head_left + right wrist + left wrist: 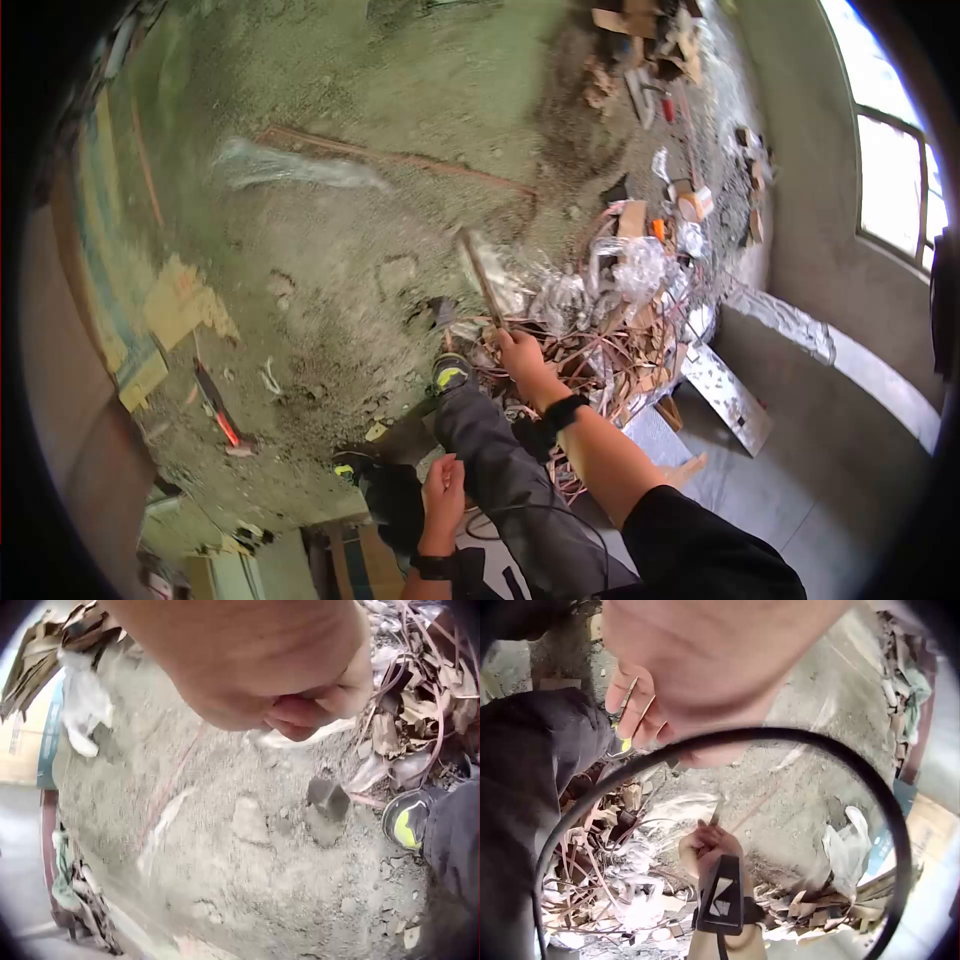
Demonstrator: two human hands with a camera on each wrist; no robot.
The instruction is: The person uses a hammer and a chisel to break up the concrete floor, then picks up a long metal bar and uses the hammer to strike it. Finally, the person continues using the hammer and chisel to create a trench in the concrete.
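Observation:
My right hand [522, 360] reaches forward over the dirt floor and grips the near end of a long, thin brown stick [481, 275]. The stick points away from me, its far end over a strip of clear plastic. In the right wrist view the curled fingers [296, 720] show, while the stick is hidden behind the hand. My left hand [442, 490] hangs beside my leg with loosely bent fingers and nothing in them. A dark angular lump [328, 799] lies on the dirt near my shoe [407, 823].
Scraps, pinkish strips and crumpled plastic [640, 265] are heaped at the right. A red-handled tool [218, 405] lies at the left. Clear plastic sheeting [290, 168] and a long reddish strip [410, 158] lie ahead. A black cable [780, 735] loops near my left hand.

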